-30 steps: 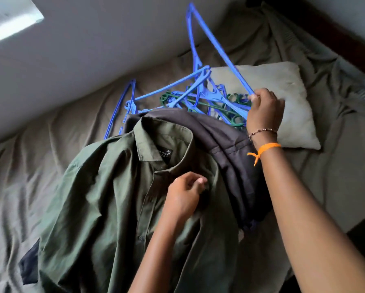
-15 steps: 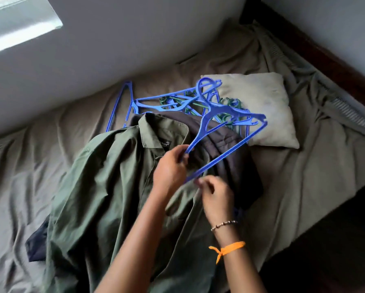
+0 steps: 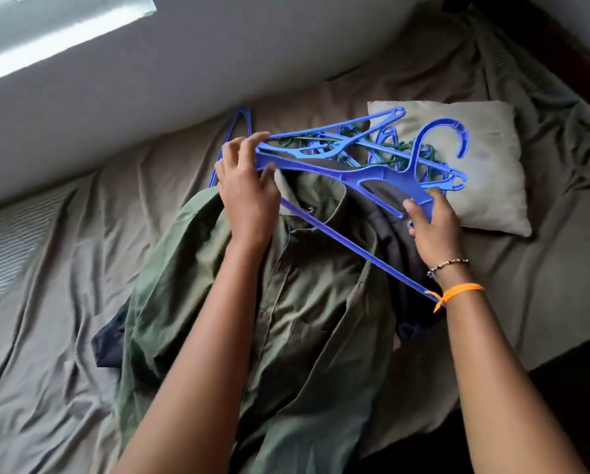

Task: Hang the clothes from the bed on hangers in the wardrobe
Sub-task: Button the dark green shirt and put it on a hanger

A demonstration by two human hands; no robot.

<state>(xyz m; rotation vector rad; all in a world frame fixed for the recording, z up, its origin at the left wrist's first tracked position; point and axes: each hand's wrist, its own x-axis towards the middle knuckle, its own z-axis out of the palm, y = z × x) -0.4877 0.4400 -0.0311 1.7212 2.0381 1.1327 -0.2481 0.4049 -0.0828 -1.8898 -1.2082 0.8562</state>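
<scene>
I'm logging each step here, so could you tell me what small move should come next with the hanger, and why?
Probably slide one end of the blue hanger into the green shirt at its collar. Both the left hand and right hand hold it just above the shirt, which lies open-collared on the bed.

- A pale pillow point(image 3: 485, 186) lies at the far right of the bed.
- A rumpled grey-brown sheet point(image 3: 47, 302) covers the bed.
- A grey wall point(image 3: 218, 63) runs along the far left side.
- A dark wooden bed frame point(image 3: 567, 53) edges the far right corner.
</scene>
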